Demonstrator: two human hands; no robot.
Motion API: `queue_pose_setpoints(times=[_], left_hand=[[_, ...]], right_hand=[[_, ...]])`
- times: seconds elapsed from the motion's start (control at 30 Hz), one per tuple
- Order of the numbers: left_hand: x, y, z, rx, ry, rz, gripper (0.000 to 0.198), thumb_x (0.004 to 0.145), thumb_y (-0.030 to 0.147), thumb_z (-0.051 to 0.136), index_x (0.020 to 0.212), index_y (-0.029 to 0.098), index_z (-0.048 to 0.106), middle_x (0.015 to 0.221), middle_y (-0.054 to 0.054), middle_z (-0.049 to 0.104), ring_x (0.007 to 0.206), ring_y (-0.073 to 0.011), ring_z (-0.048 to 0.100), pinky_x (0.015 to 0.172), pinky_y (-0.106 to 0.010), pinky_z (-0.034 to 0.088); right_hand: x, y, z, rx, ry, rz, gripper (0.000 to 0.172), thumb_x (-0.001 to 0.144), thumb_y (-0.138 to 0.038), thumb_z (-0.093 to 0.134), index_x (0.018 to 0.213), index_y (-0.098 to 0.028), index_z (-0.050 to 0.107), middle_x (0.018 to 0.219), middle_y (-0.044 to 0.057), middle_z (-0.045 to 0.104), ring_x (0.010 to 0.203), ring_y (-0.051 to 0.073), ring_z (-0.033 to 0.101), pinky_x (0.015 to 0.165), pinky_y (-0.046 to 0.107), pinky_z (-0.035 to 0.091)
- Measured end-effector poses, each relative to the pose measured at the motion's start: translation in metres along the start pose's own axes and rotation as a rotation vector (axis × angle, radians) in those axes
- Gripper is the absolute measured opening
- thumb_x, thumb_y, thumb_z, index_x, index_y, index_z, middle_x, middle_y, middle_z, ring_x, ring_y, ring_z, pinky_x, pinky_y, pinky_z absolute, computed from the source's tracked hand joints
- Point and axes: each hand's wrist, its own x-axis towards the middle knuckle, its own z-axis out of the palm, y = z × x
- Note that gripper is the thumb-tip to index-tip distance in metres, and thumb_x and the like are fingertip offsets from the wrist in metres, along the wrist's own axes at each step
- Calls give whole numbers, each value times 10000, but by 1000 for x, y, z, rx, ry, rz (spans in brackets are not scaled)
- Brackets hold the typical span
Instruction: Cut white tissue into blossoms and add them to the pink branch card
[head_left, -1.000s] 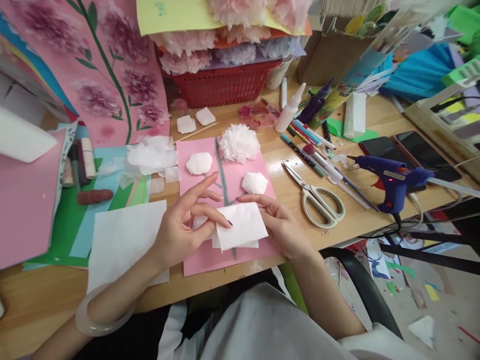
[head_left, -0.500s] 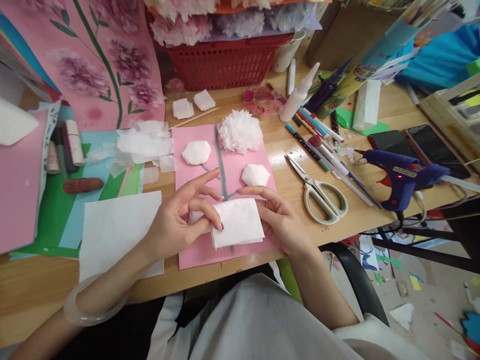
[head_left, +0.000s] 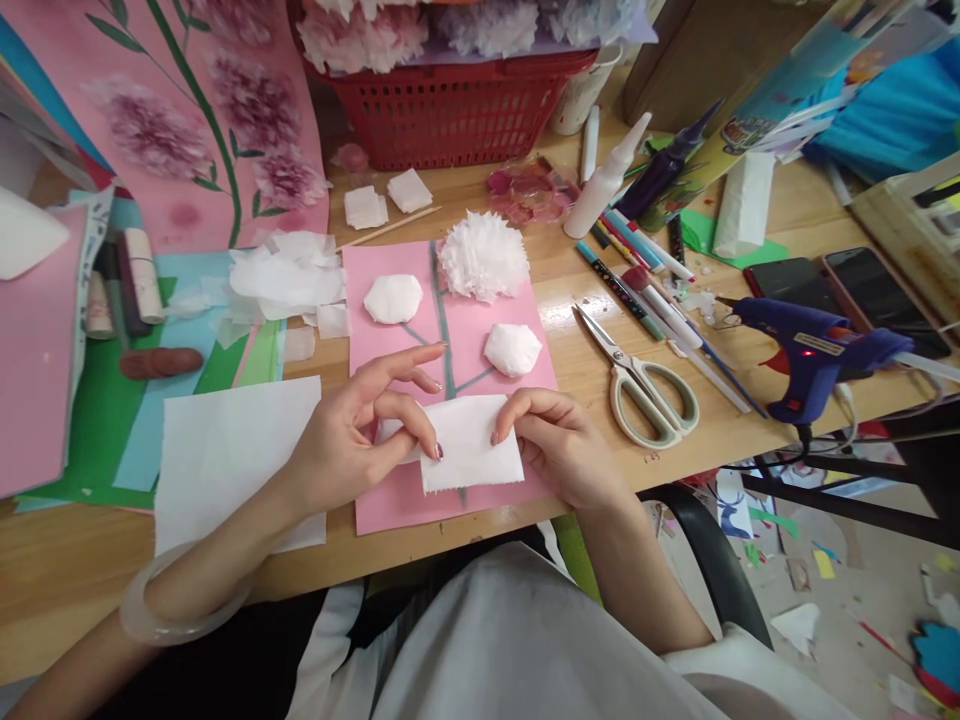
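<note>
A folded sheet of white tissue paper is held between my two hands, over the lower part of a pink sheet. My left hand pinches its left side between thumb and a finger, the index finger stretched out above. At the right edge, my right hand grips the tissue with thumb and curled fingers. On the pink sheet are a painted green stem, a fluffy white paper flower and two flat white tissue pads, one on the left and one on the right.
Scissors lie right of the pink sheet, with pens and brushes behind them. A blue glue gun, its red light lit, rests near the right edge. A white sheet lies left; a red basket stands behind.
My right fingers have curled down over the tissue's top right edge; before, the index finger was stretched out above it. My left hand keeps its pinch. The view has shifted slightly.
</note>
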Motion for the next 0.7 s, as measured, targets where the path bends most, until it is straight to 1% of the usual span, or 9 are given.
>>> queue_pose_setpoints(times=[0.17, 0.23, 0.3, 0.37, 0.43, 0.47, 0.53, 0.6, 0.7], left_hand=[[0, 1, 1, -15, 18, 4, 674, 717, 4, 536, 1325, 287, 473, 550, 62, 656, 982, -232, 637, 818, -379, 494], [1, 3, 1, -25, 72, 19, 632, 719, 0, 532, 1286, 278, 508, 584, 53, 667, 947, -224, 640, 803, -363, 495], [2, 3, 0, -63, 167, 17, 581, 715, -5, 532, 1233, 259, 542, 731, 26, 698, 930, -207, 636, 841, -362, 487], [4, 1, -2, -163, 258, 28, 531, 706, 7, 537, 1185, 236, 561, 944, -17, 681, 977, -201, 614, 914, -381, 462], [4, -2, -2, -317, 279, 38, 471, 700, 38, 554, 1135, 214, 570, 1088, -54, 621, 1026, -208, 586, 935, -389, 456], [3, -4, -2, -401, 258, 31, 431, 707, 60, 565, 1113, 206, 568, 1127, -70, 597, 1032, -212, 579, 908, -379, 477], [1, -6, -1, -543, 172, -49, 345, 750, 107, 584, 1079, 204, 545, 1151, -87, 579, 980, -202, 593, 784, -331, 531], [-1, -4, 1, -638, 62, -183, 276, 792, 154, 603, 1049, 212, 517, 1078, -74, 607, 850, -172, 623, 647, -281, 551], [-3, 7, 6, -674, -90, -371, 281, 760, 228, 692, 990, 196, 533, 906, -43, 652, 706, -152, 630, 518, -246, 546]], right_hand=[[0, 1, -2, -56, 5, -16, 281, 756, -46, 511, 587, -195, 680, 573, -36, 602, 529, 70, 511, 523, 189, 371], [0, 1, -3, -76, 22, -18, 289, 748, -38, 501, 574, -192, 672, 561, -37, 594, 529, 69, 505, 524, 189, 360], [0, 2, -3, -93, 47, -26, 289, 744, -37, 495, 575, -191, 670, 565, -33, 597, 542, 74, 510, 531, 194, 355], [-1, 3, -3, -100, 72, -46, 281, 737, -38, 499, 574, -190, 671, 566, -28, 598, 551, 82, 512, 538, 202, 349], [-1, 3, -3, -89, 98, -80, 273, 730, -43, 507, 568, -190, 670, 555, -26, 589, 545, 87, 502, 533, 208, 337], [-1, 3, -2, -78, 114, -100, 272, 730, -47, 508, 563, -191, 667, 550, -25, 583, 542, 89, 495, 530, 212, 331], [0, 2, 0, -60, 158, -153, 270, 737, -59, 513, 551, -191, 657, 546, -23, 572, 543, 96, 484, 527, 218, 323], [2, 0, 3, -49, 216, -209, 263, 739, -71, 525, 541, -194, 647, 535, -24, 551, 541, 100, 469, 522, 221, 313], [4, -4, 13, -29, 300, -284, 251, 718, -73, 539, 521, -200, 628, 505, -33, 511, 517, 96, 431, 497, 216, 294]])
